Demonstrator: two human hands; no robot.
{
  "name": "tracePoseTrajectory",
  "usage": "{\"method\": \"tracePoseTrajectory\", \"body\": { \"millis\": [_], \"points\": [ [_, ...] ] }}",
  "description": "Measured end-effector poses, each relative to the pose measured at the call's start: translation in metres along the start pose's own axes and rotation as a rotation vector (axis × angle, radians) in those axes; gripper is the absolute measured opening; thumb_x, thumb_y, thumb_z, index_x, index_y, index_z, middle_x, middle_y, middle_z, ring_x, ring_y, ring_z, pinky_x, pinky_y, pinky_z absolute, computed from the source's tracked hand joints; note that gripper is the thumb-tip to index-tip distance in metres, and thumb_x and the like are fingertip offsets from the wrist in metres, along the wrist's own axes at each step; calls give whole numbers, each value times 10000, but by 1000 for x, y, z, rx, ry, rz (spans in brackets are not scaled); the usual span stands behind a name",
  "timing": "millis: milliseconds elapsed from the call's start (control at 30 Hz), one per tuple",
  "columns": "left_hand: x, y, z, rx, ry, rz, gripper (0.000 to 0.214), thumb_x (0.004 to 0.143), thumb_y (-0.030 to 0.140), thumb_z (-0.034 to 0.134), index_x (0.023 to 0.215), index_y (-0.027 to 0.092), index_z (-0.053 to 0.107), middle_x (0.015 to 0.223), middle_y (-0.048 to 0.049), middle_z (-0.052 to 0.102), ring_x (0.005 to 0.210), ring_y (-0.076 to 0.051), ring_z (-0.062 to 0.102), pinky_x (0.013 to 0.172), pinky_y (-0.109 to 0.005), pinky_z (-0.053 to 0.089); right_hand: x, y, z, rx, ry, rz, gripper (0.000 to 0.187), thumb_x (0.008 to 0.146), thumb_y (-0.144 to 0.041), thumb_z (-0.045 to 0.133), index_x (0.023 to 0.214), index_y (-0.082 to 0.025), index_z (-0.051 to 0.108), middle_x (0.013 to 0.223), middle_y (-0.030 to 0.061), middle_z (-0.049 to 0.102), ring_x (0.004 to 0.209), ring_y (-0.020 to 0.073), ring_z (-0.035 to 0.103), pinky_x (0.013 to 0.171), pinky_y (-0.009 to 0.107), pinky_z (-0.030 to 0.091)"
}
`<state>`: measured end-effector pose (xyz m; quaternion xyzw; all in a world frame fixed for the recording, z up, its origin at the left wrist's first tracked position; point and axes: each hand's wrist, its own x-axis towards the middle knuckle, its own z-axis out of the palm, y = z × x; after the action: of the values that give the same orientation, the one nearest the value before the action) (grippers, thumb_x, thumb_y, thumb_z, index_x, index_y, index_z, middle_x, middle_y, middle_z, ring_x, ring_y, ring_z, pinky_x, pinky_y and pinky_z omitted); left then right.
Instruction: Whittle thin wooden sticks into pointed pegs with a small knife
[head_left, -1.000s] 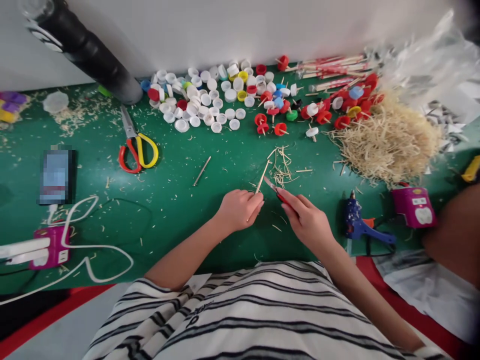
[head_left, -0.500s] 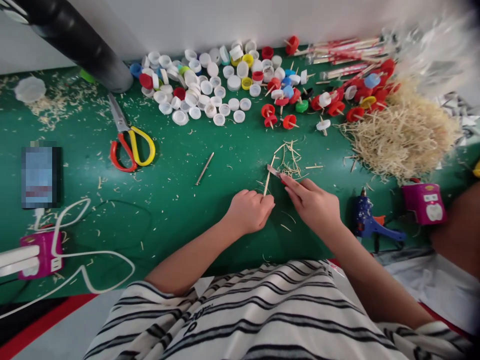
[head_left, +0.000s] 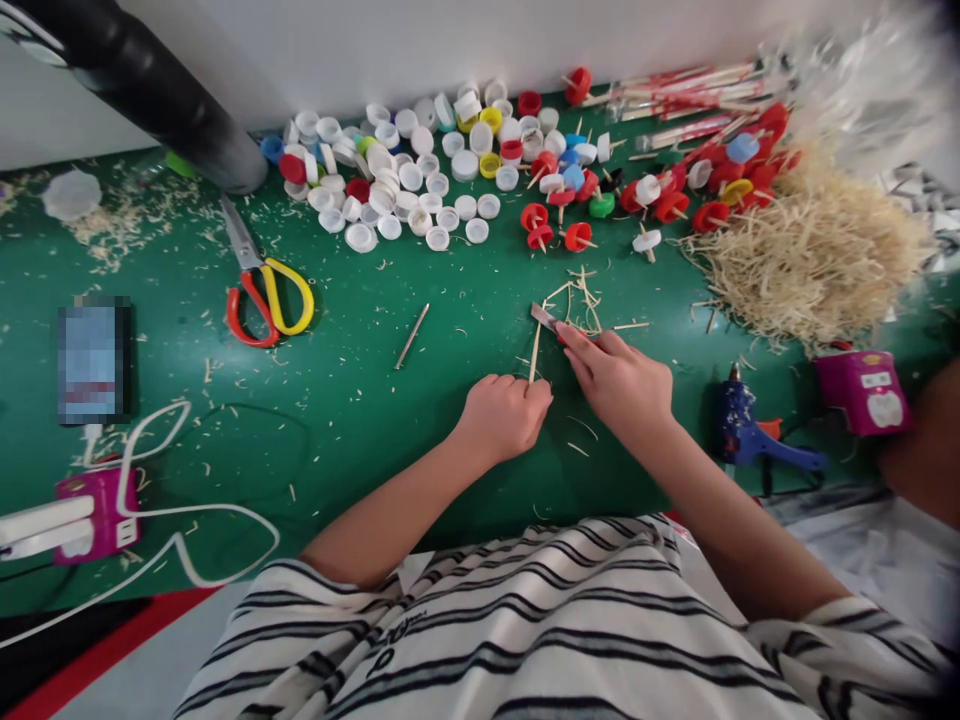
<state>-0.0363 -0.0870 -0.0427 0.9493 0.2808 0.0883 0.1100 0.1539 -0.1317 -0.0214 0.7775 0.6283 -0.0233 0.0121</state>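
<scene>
My left hand (head_left: 504,415) is closed around the lower end of a thin wooden stick (head_left: 535,350), which points away from me. In my right hand (head_left: 622,378) is a small knife (head_left: 543,316), its handle mostly hidden by the fingers. The blade lies against the upper part of the stick. Thin curled wood shavings (head_left: 583,300) lie on the green table (head_left: 360,420) just beyond the knife. A nail (head_left: 412,337) rests to the left of the stick.
White and coloured bottle caps (head_left: 412,176) spread along the back, many on the right with sticks through them. Scissors (head_left: 270,300), a phone (head_left: 92,360) and a cable (head_left: 225,508) are left. A shavings heap (head_left: 810,250), glue gun (head_left: 750,430) and another person's arm (head_left: 926,440) are right.
The knife blade has slid a little up the stick, toward its far tip. My left hand keeps its grip. The whole view has shifted slightly.
</scene>
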Motion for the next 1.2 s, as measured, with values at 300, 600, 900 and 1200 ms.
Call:
{"method": "tracePoseTrajectory", "body": {
  "millis": [300, 600, 900, 1200],
  "points": [
    [-3, -3, 0, -39, 20, 36, 341, 1034, 272, 353, 1020, 167, 677, 736, -66, 700, 731, -237, 680, 621, -385, 329, 8, -2, -2, 118, 75, 85, 490, 1082, -502, 345, 1488, -406, 602, 985, 43, 691, 760, 141, 572, 558, 299, 210],
    [-1, -1, -2, -17, -38, 15, 383, 1054, 302, 296, 986, 178, 653, 781, -74, 717, 763, -245, 687, 643, -388, 343, -33, -2, -14, 280, -69, 14, 434, 1056, -472, 440, 1421, -409, 667, 848, 1, 695, 746, 142, 624, 547, 263, 290],
    [1, 1, -1, -13, -77, -35, 351, 1048, 291, 322, 929, 186, 635, 772, -79, 716, 753, -247, 688, 644, -383, 362, -23, -7, -2, 86, -27, 28, 475, 1084, -492, 346, 1492, -443, 586, 934, 26, 692, 731, 137, 583, 541, 303, 193],
    [1, 0, -2, -27, -29, 3, 326, 1029, 270, 353, 937, 181, 653, 716, -68, 692, 709, -234, 679, 602, -372, 323, 10, 1, -7, 141, 22, 89, 474, 1067, -474, 388, 1471, -396, 623, 982, 47, 719, 741, 159, 586, 545, 290, 207]
  ]
}}
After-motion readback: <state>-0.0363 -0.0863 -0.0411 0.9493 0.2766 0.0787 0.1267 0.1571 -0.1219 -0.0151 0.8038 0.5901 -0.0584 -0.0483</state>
